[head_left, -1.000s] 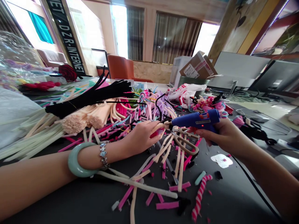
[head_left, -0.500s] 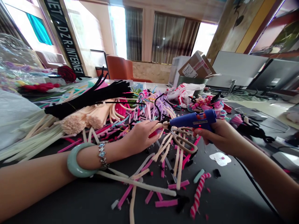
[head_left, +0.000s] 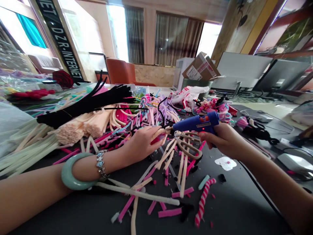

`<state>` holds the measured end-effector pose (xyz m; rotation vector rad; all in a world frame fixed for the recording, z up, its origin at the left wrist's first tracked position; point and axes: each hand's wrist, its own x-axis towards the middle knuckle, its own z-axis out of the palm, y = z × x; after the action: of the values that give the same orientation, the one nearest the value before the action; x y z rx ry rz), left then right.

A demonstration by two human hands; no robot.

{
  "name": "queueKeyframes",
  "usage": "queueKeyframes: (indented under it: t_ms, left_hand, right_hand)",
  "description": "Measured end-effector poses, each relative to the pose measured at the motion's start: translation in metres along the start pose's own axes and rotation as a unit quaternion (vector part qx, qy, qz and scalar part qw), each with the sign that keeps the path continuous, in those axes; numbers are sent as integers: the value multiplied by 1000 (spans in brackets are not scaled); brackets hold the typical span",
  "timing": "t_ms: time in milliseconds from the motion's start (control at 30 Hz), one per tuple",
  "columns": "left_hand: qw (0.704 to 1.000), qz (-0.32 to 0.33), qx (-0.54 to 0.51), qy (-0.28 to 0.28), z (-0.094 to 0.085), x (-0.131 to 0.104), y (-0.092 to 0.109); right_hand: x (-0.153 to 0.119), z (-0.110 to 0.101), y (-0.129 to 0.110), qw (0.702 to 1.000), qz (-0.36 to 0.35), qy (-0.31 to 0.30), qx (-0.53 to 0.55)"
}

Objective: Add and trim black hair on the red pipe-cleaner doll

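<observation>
Compared with a second ago, both hands and the glue gun (head_left: 195,123) sit slightly further left and higher in the view, but their relation is unchanged: the nozzle remains at the fuzzy piece (head_left: 160,134), so gluing appears to be in progress, not finished. The right hand (head_left: 223,138) has its grip closed around the gun handle, a finger at the trigger; a red indicator glows on the blue plastic body. The left hand (head_left: 141,143) has its grip closed on the fuzzy piece, a peach and pink pipe-cleaner bundle, held just above the dark surface (head_left: 244,209). Scissors (head_left: 188,143) with tan looped handles lie directly below the nozzle. Cut stems, soft and cylindrical, litter the surface; a striped twist (head_left: 202,202) lies near. A smooth jade bangle (head_left: 70,173) and a beaded bracelet ring the left wrist
</observation>
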<state>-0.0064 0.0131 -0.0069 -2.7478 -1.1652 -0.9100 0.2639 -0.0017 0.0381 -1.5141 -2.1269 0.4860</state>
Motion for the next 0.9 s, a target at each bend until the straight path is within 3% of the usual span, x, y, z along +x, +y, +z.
queueKeyframes:
  t_ms: [433, 900]
  left_hand:
    - [999, 38, 24, 30, 3, 0, -2]
    - [999, 19, 7, 26, 2, -1, -2]
  right_hand:
    - [3, 1, 14, 1000, 16, -14, 14]
    - [4, -1, 14, 998, 31, -21, 49]
